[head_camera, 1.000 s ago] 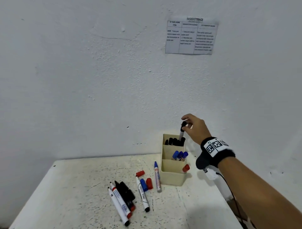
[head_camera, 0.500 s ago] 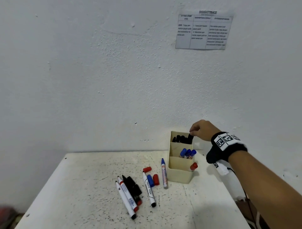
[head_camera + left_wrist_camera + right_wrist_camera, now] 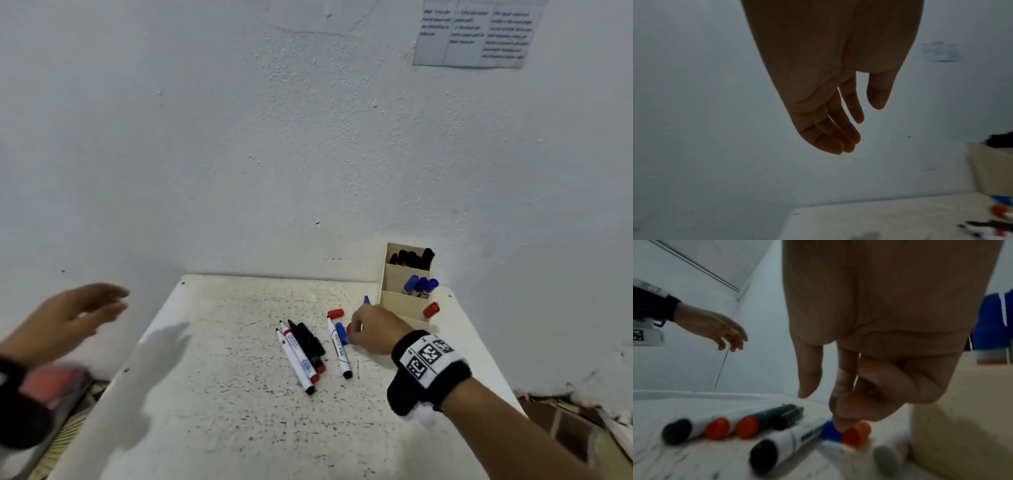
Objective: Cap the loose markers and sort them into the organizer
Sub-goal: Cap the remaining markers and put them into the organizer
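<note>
The beige organizer (image 3: 390, 301) stands at the table's back right, with black markers (image 3: 412, 257) in its rear slot, blue markers (image 3: 419, 285) in the middle and a red marker (image 3: 431, 310) in front. My right hand (image 3: 352, 334) is lowered onto the table just left of it. Its bent fingertips (image 3: 840, 425) touch a loose blue cap (image 3: 830, 432) and a red cap (image 3: 856, 435), and the thumb stands apart. An uncapped white-bodied marker (image 3: 339, 351) lies beside them. My left hand (image 3: 109, 305) hovers open and empty off the table's left edge.
Several more markers (image 3: 301, 356) lie in a bunch mid-table, some uncapped. Another red cap (image 3: 335, 312) sits near them. A blue-capped marker (image 3: 366, 300) pokes out behind my right hand. The white speckled table (image 3: 222, 394) meets the wall; a paper sheet (image 3: 476, 34) hangs above.
My right hand let go of the black marker in the rear slot and dropped left to the loose caps. My left hand came into view at the left. The view tilted down.
</note>
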